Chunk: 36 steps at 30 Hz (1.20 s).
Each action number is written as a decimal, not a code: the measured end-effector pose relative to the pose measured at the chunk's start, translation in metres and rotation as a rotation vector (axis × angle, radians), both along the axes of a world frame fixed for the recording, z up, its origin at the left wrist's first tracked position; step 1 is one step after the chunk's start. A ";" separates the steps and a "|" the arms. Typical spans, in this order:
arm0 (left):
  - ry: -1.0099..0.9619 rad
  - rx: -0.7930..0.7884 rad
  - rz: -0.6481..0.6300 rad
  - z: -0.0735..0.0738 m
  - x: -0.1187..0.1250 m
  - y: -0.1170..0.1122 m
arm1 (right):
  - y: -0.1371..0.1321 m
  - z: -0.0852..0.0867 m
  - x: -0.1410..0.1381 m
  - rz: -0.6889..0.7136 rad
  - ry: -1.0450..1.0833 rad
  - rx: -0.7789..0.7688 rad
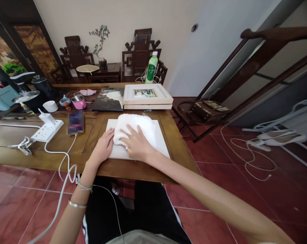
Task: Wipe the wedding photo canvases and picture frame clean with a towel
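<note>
A flat white panel (161, 142) lies on the wooden table in front of me. Spread over much of it is a fluffy white cloth (145, 123). My right hand (138, 144) presses down on the cloth from above, fingers spread, with a ring on one finger. At the panel's left edge, my left hand (105, 144) rests flat with its fingers stretched out, close beside the cloth. The cloth hides the panel's middle and most of its far edge, so what is beneath cannot be seen.
Behind the panel are a framed picture (148, 101), a dark photo panel (109, 99) and a green bottle (151, 67). To the left lie a phone (76, 122), a power strip (47, 130) and a pink cup (78, 102). A white cable (63, 186) hangs over the table's front edge.
</note>
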<state>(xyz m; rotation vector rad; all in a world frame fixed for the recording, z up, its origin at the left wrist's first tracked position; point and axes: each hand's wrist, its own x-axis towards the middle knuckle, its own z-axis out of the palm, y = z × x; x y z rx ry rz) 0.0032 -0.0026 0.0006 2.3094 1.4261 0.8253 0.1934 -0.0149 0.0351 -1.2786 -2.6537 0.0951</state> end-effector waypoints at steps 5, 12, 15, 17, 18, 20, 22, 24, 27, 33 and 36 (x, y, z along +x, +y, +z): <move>-0.007 -0.001 -0.003 0.001 0.000 0.000 | -0.072 0.016 0.002 0.121 0.052 -0.076; -0.014 -0.001 -0.005 0.001 0.000 -0.001 | -0.056 0.009 0.016 0.143 0.148 -0.088; -0.012 0.000 0.005 0.000 0.000 -0.001 | -0.009 0.001 0.025 0.073 0.152 -0.045; -0.018 -0.002 0.014 0.001 0.000 -0.001 | 0.020 -0.001 0.024 0.017 0.131 -0.026; -0.026 0.001 0.021 0.002 0.001 -0.002 | 0.031 -0.001 0.022 -0.019 0.121 -0.023; -0.064 0.019 0.031 0.006 0.002 -0.004 | 0.045 0.000 0.012 -0.103 0.113 -0.024; -0.134 0.049 0.033 0.010 0.002 -0.007 | 0.046 0.000 -0.002 -0.161 0.118 -0.011; -0.216 0.064 0.050 0.013 0.001 -0.009 | 0.035 0.001 -0.016 -0.128 0.124 0.014; -0.308 0.047 0.101 0.012 -0.002 -0.009 | 0.005 0.003 -0.028 0.085 0.118 0.012; -0.295 0.017 0.136 0.008 -0.004 -0.008 | -0.047 0.017 -0.002 0.360 0.129 -0.128; -0.185 -0.003 0.073 0.008 -0.001 -0.009 | -0.051 0.026 0.021 0.381 0.131 -0.213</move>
